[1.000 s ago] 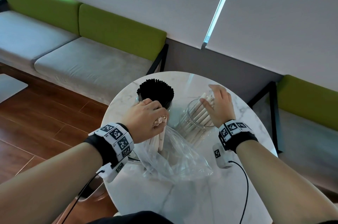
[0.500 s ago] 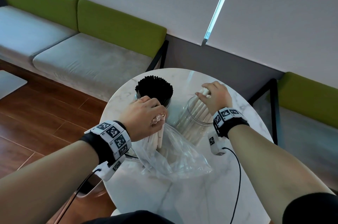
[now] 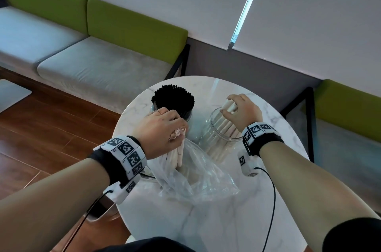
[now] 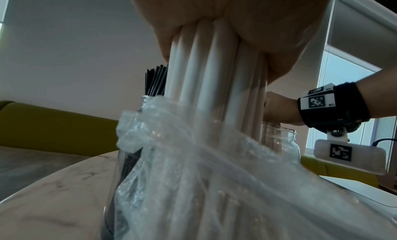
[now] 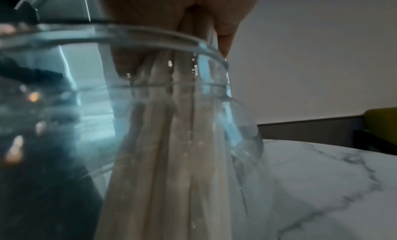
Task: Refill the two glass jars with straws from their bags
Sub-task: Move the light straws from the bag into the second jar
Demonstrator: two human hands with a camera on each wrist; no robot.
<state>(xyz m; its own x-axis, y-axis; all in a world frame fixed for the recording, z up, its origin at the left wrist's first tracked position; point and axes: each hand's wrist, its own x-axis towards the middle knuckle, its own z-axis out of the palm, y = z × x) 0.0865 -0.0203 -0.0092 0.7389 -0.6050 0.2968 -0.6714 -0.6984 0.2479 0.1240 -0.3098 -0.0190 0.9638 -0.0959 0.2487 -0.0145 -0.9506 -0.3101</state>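
On the round marble table stand two glass jars. The left jar is packed with black straws. The right jar holds white straws. My right hand grips a bundle of white straws at their tops, with their lower ends inside the right jar. My left hand grips another bundle of white straws that stand in a clear plastic bag in front of the jars.
A green and grey bench runs along the wall behind the table, and another green seat is at the right. Wooden floor lies to the left. Cables trail from both wrist devices.
My right hand has closed around the white straws over the right jar and moved slightly left. My left hand has stayed on its bundle in the bag.
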